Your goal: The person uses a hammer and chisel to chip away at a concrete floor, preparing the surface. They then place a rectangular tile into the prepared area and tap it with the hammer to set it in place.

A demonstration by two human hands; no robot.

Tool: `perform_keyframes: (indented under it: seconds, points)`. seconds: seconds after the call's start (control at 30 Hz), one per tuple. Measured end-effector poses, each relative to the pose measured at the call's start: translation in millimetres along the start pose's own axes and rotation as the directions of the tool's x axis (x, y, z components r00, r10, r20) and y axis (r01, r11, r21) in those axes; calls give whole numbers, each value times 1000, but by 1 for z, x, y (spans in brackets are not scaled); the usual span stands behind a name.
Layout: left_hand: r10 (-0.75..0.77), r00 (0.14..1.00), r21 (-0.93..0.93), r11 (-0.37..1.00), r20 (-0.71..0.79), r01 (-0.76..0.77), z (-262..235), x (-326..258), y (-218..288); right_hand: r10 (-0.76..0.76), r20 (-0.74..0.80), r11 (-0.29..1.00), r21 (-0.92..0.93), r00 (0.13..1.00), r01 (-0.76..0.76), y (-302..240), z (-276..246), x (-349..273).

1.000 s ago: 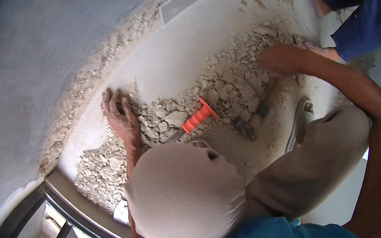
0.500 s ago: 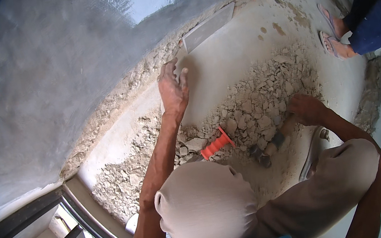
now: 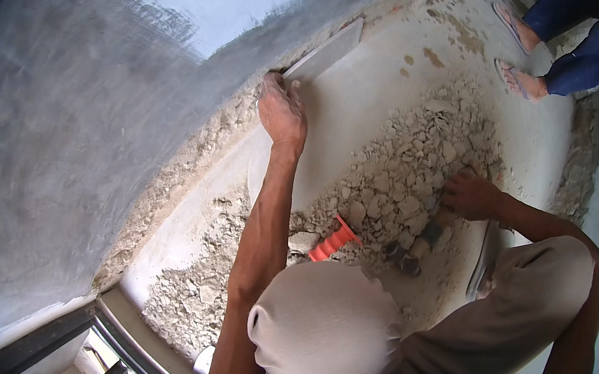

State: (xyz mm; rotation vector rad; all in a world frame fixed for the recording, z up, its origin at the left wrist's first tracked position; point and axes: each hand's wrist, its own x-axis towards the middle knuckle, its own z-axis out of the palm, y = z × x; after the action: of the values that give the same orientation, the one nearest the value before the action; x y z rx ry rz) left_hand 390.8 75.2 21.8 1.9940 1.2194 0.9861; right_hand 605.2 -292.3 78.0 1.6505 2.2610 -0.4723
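Along the foot of the grey wall [image 3: 117,120], a rough, broken strip [image 3: 184,173] is running from near the door frame [image 3: 133,334] up past a flat grey slab [image 3: 327,52], so the surface there is looking already opened up over most of the length in view. The slab is leaning at the wall's base, its long side following the strip, and it is not lying flat on the pale floor [image 3: 351,116]. At its nearer end the person's left hand [image 3: 280,111] is resting with fingers bent; whether they are gripping the edge or only touching it, I cannot tell. Lower down, the right hand [image 3: 471,194] is curling over the far end of a hammer's [image 3: 420,247] wooden handle, but the fingers are hiding any grip, so its hold is uncertain too. A chisel with an orange-red ribbed guard [image 3: 333,243] is lying beside the rubble [image 3: 405,181], with neither hand on it. As for what is left, the broken pieces are lying loose in a wide spread across the floor, ungathered, and a second loose patch [image 3: 186,300] is sitting closer to the door frame. Beyond, another person's sandalled feet [image 3: 522,80] are standing near the rubble's far edge.
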Motion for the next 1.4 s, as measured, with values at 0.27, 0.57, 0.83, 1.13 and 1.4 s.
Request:
perform_keyframes:
  seconds: [0.27, 0.57, 0.83, 1.13, 1.4]
  points:
    - [107, 994, 120, 987, 30, -110, -2, 5, 6, -15, 7, 999, -43, 1000, 15, -1, -1, 2]
    - [72, 992, 120, 989, 107, -85, -1, 12, 2, -128, 32, 991, -37, 991, 129, -2, 5, 2]
    - [42, 989, 106, 993, 143, -57, -6, 12, 6, -159, 105, 977, -129, 982, 172, -6, 8, 4]
    - [38, 992, 91, 995, 120, -49, 0, 12, -2, -153, 117, 988, 49, 981, 148, -12, -1, 4]
    - [44, 989, 73, 996, 139, -55, -3, 10, 2, -130, 295, 990, 89, 947, 108, -21, 6, 7]
